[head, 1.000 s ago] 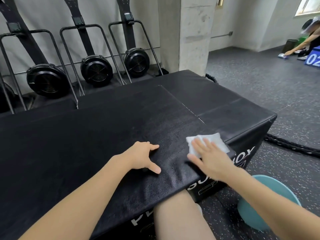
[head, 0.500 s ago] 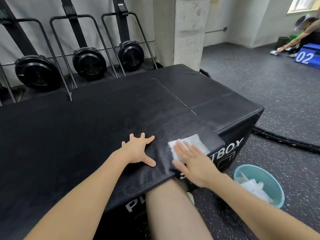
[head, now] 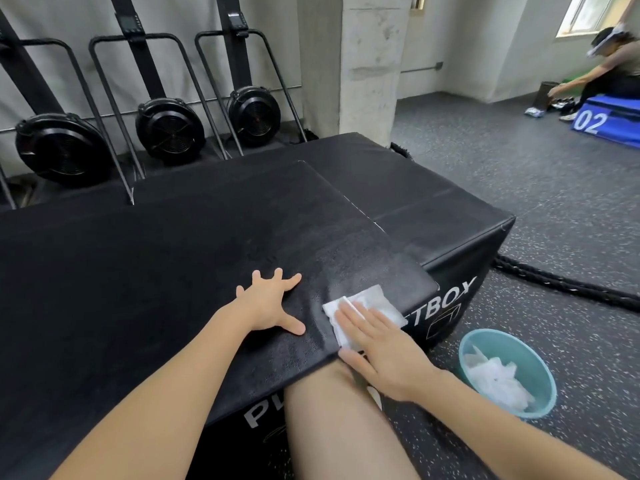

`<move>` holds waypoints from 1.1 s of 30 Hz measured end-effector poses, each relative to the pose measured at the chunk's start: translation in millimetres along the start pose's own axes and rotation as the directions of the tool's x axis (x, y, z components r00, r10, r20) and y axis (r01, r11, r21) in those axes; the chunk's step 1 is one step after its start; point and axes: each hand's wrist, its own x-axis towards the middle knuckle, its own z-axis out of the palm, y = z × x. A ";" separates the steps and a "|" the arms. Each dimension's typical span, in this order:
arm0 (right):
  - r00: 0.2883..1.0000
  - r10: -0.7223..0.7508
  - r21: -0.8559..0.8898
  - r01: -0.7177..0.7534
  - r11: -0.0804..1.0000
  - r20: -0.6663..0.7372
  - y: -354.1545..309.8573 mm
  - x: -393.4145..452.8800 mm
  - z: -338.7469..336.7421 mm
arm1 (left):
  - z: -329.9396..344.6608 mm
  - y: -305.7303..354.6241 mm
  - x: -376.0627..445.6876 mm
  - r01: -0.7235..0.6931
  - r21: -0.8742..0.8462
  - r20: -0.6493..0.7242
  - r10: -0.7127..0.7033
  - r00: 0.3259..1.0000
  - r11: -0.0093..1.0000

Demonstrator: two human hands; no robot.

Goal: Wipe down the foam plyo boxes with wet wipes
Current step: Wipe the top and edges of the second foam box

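1. Pressing the wipe (head: 363,308) flat, the right hand (head: 384,348) keeps straight fingers on it at the near right corner of the box (head: 173,258).
2. The left hand (head: 268,306) rests splayed on the box top, fingers released.
3. Risk: the wipe overhangs the near edge, so a nearward stroke could drag it off, perhaps missing the bin (head: 507,375).

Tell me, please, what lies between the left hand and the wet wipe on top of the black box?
Only bare black box top, in the head view: the left hand rests flat beside the wet wipe, under the right hand.
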 end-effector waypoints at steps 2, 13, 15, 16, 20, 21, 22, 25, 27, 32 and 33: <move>0.993 0.100 -0.039 -0.102 0.994 -0.060 38.3 9.2 -5.8 | 0.6 0.5 -1.1 -0.002 0.007 -0.006 0.002 1.000 1.000; 0.779 0.603 0.160 -0.582 0.797 -0.171 28.3 15.7 20.5 | 3.7 -0.5 0.3 0.002 -0.001 -0.016 -0.002 1.000 1.000; 0.788 0.600 0.251 -0.559 0.790 -0.138 5.1 6.9 21.8 | 3.6 -1.4 1.4 0.003 -0.005 -0.011 -0.003 1.000 1.000; 0.786 0.603 0.276 -0.555 0.785 -0.134 6.8 7.4 19.7 | 3.3 -1.3 2.0 0.003 -0.007 -0.009 -0.003 1.000 1.000; 0.640 0.741 0.306 -0.678 0.668 -0.201 50.9 34.3 9.5 | 1.9 0.0 1.2 0.007 -0.025 -0.002 -0.007 1.000 1.000; 0.592 0.783 0.351 -0.704 0.617 -0.190 62.1 41.0 9.2 | 2.3 0.2 -0.1 0.006 -0.029 -0.003 -0.006 1.000 1.000; 0.548 0.817 0.398 -0.719 0.570 -0.180 70.6 47.1 8.6 | 3.0 0.6 -0.5 0.005 -0.036 -0.007 -0.005 1.000 0.999; 0.437 0.886 0.557 -0.701 0.445 -0.157 65.5 54.1 7.1 | 4.0 1.0 -1.7 0.000 -0.036 -0.017 0.000 1.000 0.999; 0.389 0.908 0.660 -0.643 0.389 -0.156 41.5 51.5 4.1 | 3.6 -0.1 -1.2 -0.003 -0.038 -0.024 0.002 1.000 0.999; 0.493 0.856 0.784 -0.464 0.412 -0.158 -31.9 26.5 21.1 | 3.9 0.3 -1.6 -0.007 -0.021 -0.016 0.006 1.000 1.000; 0.502 0.851 0.799 -0.445 0.405 -0.151 -35.9 24.3 23.9 | 3.7 0.5 -1.8 -0.008 -0.023 -0.017 0.007 1.000 1.000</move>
